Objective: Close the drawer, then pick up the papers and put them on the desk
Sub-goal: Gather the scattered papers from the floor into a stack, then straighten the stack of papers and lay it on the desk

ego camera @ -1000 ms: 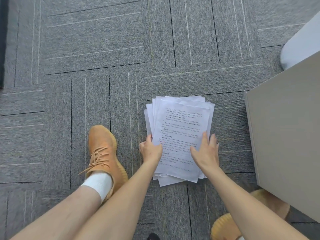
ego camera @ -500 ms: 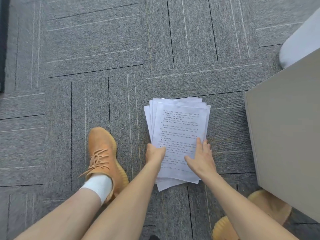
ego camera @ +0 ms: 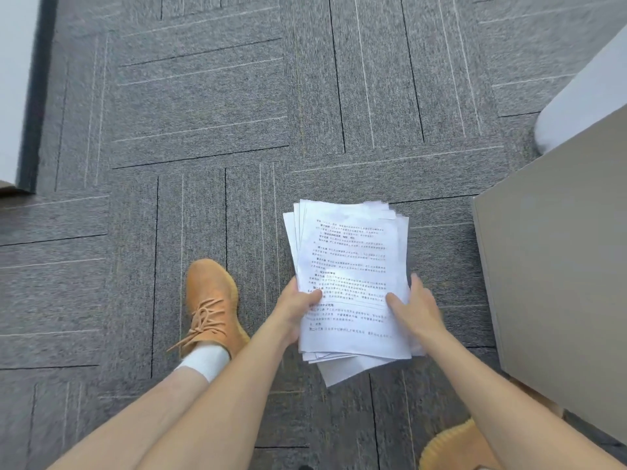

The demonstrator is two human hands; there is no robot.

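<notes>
Item, as I see it from my feed: papers [ego camera: 349,266], a loose stack of white printed sheets, edges fanned and uneven, top page covered in lines of text. They sit over the grey carpet [ego camera: 203,130], just left of the beige cabinet [ego camera: 556,283]; I cannot tell whether the far end of the stack touches the floor.

Left hand [ego camera: 297,308]: grasping the stack's left edge near its lower half, thumb laid across the top sheet, the other digits hidden under the pages.

Right hand [ego camera: 415,308]: grasping the stack's right edge, thumb on the top sheet, fingers curled round the side.

Cabinet: flat, plain face, right of the papers, apart from them.

Orange shoe [ego camera: 212,303]: laced, with white sock above, on the carpet just left of the papers. A second orange shoe [ego camera: 451,446] shows partly below the cabinet's near corner.

Carpet: grey tiles with thin pale and dark stripes.

Pale rounded object [ego camera: 583,96]: beyond the cabinet's far corner; kind unclear.
</notes>
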